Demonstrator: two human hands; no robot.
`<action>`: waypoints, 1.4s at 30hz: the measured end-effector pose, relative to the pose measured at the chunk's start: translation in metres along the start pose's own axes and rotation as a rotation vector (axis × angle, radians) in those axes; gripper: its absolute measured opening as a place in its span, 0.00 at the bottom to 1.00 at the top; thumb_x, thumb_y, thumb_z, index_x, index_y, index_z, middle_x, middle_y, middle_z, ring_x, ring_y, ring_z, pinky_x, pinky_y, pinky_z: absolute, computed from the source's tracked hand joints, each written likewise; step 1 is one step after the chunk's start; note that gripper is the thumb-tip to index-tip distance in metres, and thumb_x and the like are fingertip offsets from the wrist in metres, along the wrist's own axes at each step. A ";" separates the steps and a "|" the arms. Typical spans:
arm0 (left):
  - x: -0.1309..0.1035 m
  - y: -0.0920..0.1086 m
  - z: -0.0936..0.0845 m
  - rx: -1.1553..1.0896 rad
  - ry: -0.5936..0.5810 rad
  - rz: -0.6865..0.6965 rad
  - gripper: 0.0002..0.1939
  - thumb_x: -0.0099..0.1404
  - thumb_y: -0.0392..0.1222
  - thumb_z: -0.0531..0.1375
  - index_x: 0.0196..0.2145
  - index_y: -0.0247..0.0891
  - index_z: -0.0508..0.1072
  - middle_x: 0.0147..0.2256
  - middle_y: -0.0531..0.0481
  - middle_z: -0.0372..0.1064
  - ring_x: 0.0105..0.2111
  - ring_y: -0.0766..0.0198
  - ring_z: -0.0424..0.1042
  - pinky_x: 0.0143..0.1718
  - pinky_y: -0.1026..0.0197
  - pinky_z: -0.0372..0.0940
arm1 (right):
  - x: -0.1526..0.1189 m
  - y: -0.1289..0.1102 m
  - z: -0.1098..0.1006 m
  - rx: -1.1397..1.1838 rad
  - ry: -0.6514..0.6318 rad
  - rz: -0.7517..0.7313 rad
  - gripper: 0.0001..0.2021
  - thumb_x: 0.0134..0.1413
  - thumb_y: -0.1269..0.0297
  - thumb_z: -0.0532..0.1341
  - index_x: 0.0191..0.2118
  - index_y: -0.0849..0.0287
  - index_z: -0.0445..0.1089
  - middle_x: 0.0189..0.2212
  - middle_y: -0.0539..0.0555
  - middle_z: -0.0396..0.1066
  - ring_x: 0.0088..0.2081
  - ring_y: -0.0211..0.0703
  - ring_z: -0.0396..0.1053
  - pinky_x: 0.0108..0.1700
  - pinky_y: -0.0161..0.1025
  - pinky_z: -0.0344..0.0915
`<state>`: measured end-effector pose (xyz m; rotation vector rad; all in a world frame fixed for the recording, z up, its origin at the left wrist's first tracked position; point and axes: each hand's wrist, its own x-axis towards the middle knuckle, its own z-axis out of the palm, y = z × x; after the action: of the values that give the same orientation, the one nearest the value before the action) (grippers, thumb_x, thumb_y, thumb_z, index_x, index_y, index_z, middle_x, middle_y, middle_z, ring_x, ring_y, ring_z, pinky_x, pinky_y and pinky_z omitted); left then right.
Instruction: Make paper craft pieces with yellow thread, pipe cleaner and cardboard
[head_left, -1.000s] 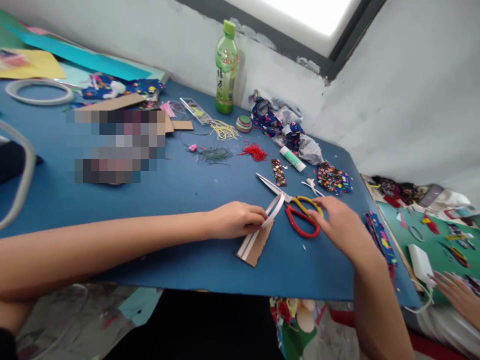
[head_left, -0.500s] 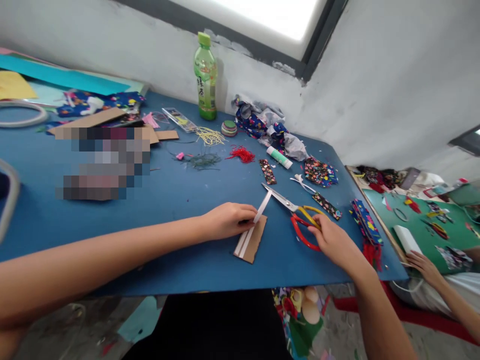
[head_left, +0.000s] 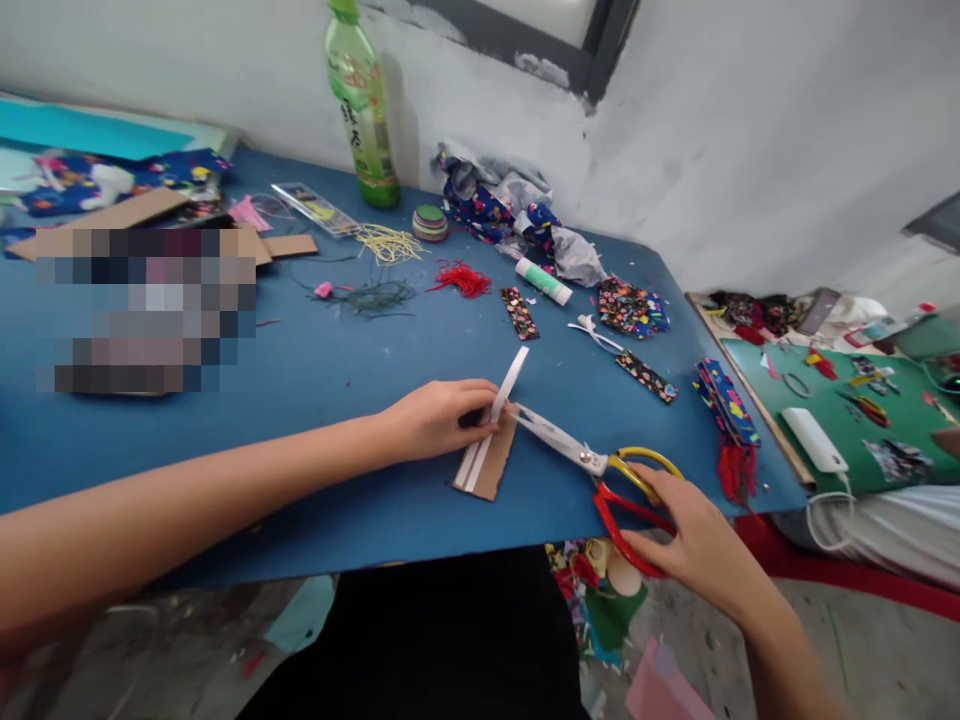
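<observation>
My left hand (head_left: 450,418) pinches a white strip (head_left: 510,382) whose free end curves upward. Under its fingertips lies a small brown cardboard piece (head_left: 491,465) with white strips along it. My right hand (head_left: 686,525) holds scissors (head_left: 585,456) by their yellow and red handles. The scissor tips point left and reach the cardboard's upper end, beside the left fingertips and the white strip. Whether the blades touch the strip is hard to tell.
On the blue table (head_left: 300,400) are a green bottle (head_left: 364,110), a glue stick (head_left: 543,281), red threads (head_left: 461,279), crumpled fabric (head_left: 517,215) and patterned pieces (head_left: 646,376). A green table (head_left: 832,400) stands at the right.
The scissors have swung down and left, from the strip's upper end to the cardboard's top. The camera view has shifted, and the other person's hand at the right is gone from view.
</observation>
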<state>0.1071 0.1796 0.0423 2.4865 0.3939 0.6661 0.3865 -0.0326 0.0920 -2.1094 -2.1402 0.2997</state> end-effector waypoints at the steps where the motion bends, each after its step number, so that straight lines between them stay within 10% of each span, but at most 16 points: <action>1: 0.000 0.000 0.000 0.000 0.000 -0.004 0.11 0.64 0.39 0.57 0.44 0.37 0.72 0.43 0.45 0.73 0.36 0.63 0.75 0.36 0.63 0.70 | 0.003 -0.001 0.001 0.007 -0.010 -0.011 0.29 0.49 0.54 0.63 0.57 0.60 0.61 0.52 0.63 0.69 0.51 0.56 0.68 0.51 0.55 0.68; 33: 0.001 0.000 0.004 0.112 0.123 0.193 0.06 0.67 0.36 0.54 0.36 0.36 0.71 0.38 0.46 0.75 0.40 0.62 0.75 0.46 0.57 0.70 | 0.033 -0.005 0.011 -0.230 0.170 -0.191 0.24 0.64 0.52 0.48 0.52 0.65 0.67 0.40 0.62 0.75 0.40 0.52 0.73 0.41 0.47 0.70; 42: 0.001 0.001 0.001 0.153 0.313 0.163 0.04 0.67 0.37 0.56 0.37 0.36 0.70 0.37 0.45 0.76 0.38 0.61 0.75 0.44 0.56 0.68 | 0.050 0.017 0.019 -0.188 0.282 0.072 0.23 0.60 0.51 0.52 0.49 0.65 0.70 0.45 0.63 0.74 0.45 0.57 0.73 0.46 0.51 0.69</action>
<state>0.1081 0.1789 0.0426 2.5804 0.3698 1.1379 0.3982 0.0165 0.0672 -2.1757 -1.9990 -0.1907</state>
